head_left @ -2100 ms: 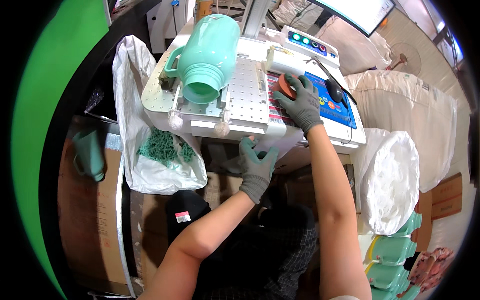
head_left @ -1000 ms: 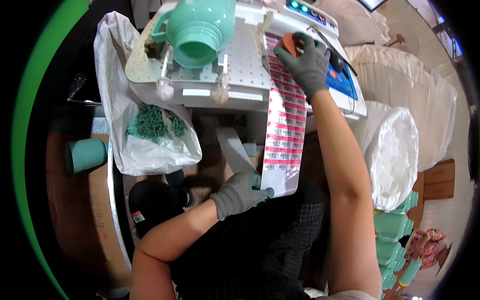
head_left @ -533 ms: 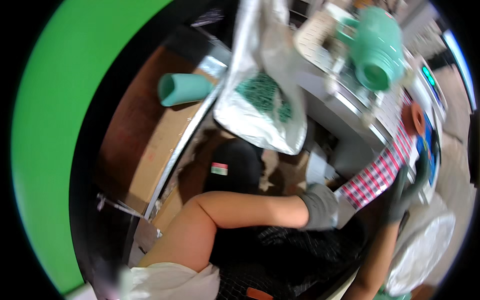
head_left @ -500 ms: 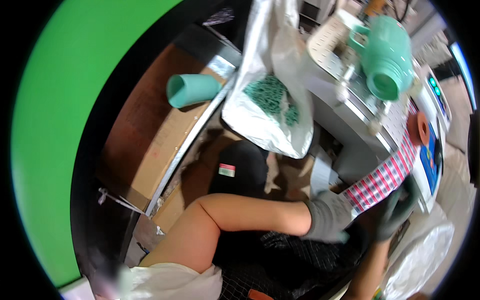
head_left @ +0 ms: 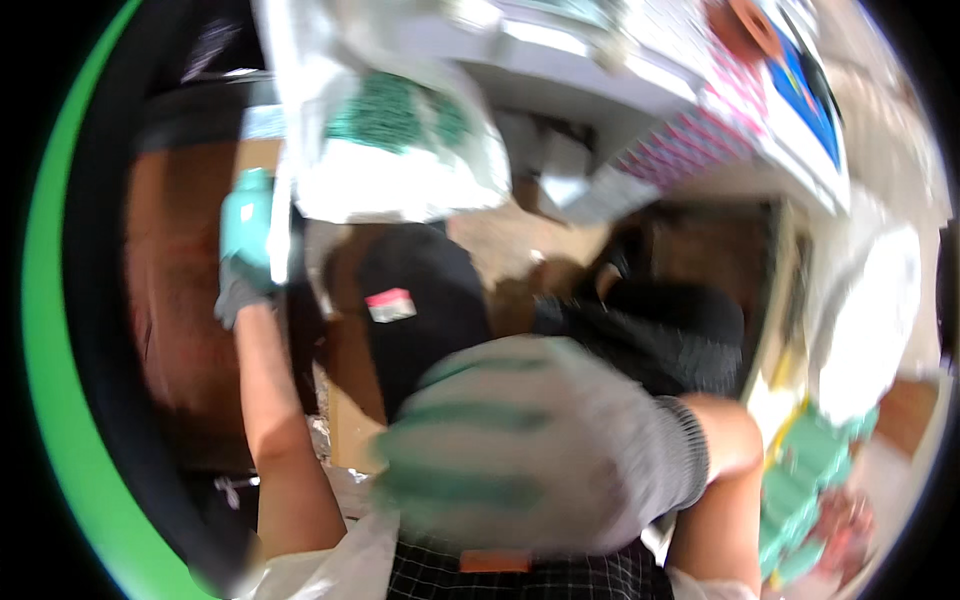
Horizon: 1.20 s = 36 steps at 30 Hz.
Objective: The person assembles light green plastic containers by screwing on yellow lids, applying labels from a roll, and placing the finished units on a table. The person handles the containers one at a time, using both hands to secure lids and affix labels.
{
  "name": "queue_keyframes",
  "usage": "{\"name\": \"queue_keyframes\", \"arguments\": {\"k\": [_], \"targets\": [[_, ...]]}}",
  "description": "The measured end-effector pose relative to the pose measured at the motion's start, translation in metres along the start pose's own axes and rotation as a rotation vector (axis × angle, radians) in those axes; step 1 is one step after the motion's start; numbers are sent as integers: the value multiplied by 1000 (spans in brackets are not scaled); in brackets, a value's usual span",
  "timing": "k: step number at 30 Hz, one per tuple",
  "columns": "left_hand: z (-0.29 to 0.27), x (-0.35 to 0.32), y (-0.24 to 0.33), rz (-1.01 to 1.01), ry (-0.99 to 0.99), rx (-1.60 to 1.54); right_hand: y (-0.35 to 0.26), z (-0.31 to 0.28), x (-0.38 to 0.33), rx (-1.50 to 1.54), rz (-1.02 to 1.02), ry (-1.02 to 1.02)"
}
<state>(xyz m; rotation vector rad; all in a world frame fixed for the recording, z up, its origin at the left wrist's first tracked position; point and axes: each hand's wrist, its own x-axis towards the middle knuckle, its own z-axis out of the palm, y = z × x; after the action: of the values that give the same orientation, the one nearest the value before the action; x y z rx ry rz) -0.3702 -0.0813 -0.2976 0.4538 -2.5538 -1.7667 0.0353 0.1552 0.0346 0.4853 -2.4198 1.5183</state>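
My left hand (head_left: 240, 288), in a grey glove, is at the far left with its fingers closed around the lower end of a teal plastic cylinder (head_left: 247, 222). That cylinder lies along the metal-edged ledge of the brown board. My right hand (head_left: 540, 450), in a pale grey glove with green streaks, is close up in front of my lap. Motion smears its fingers, and I cannot see whether anything is under it. A pink checkered strip (head_left: 690, 145) hangs by the brown-orange roll (head_left: 742, 30) on the white machine, away from both hands.
A white sack (head_left: 400, 190) with green granules hangs ahead, beside the ledge. The white machine's edge (head_left: 560, 38) juts out above my knees. Shiny teal pieces (head_left: 805, 470) and a clear plastic bag (head_left: 870, 320) are at the right. A green surface (head_left: 55, 330) borders the far left.
My left hand has left the checkered strip and reached left to the teal cylinder. My right hand has come from the machine to my lap. The view has turned, and the teal jug is no longer recognisable.
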Motion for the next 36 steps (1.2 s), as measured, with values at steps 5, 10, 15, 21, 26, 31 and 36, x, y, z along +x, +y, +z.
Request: {"name": "queue_keyframes", "arguments": {"k": [5, 10, 15, 21, 26, 31, 36], "targets": [[-25, 26, -111, -520, -138, -285, -49, 51, -5, -460, 301, 524], [-37, 19, -33, 14, -4, -17, -55, -1, -71, -279, 153, 312], [-122, -183, 124, 377, -325, -416, -48, 24, -133, 21, 592, 475], [-167, -345, 196, 395, -854, -292, -36, 44, -148, 396, 287, 946], [-153, -396, 188, 341, -1174, 116, -88, 58, -198, 382, 437, 1216], [-132, -473, 240, 1160, -1601, 41, -102, 115, -239, 327, 483, 877], [-102, -514, 236, 1327, -1968, 285, -140, 101, -266, -254, 660, 872]]}}
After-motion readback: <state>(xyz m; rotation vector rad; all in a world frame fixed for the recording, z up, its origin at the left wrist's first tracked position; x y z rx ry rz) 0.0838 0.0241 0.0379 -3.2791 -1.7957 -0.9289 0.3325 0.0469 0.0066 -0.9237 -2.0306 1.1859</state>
